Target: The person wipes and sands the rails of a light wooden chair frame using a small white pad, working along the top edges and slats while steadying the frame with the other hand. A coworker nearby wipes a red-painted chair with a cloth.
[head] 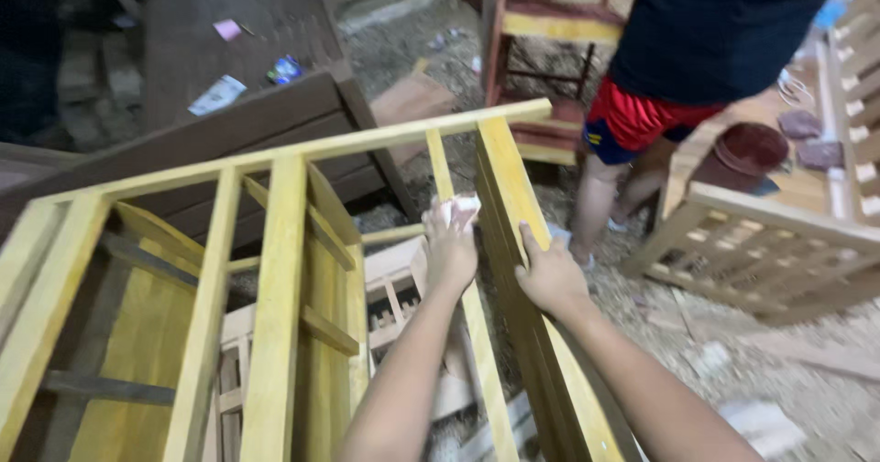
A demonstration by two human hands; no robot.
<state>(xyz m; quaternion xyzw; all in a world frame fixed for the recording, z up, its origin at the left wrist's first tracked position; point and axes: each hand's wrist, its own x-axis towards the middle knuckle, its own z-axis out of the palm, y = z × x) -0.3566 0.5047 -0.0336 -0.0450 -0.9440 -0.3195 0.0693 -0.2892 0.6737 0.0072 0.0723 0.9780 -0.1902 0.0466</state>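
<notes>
Head view shows the left hand (449, 247) clenched around a white cloth (458, 209) against a yellow wooden frame (275, 269). Its right hand (550, 279) lies flat, fingers spread, on a frame rail (504, 187).

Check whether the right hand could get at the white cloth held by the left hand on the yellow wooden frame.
Probably yes: the right hand rests on the yellow wooden frame's broad rail, close beside the white cloth in the left hand, with only a thin slat between.
</notes>
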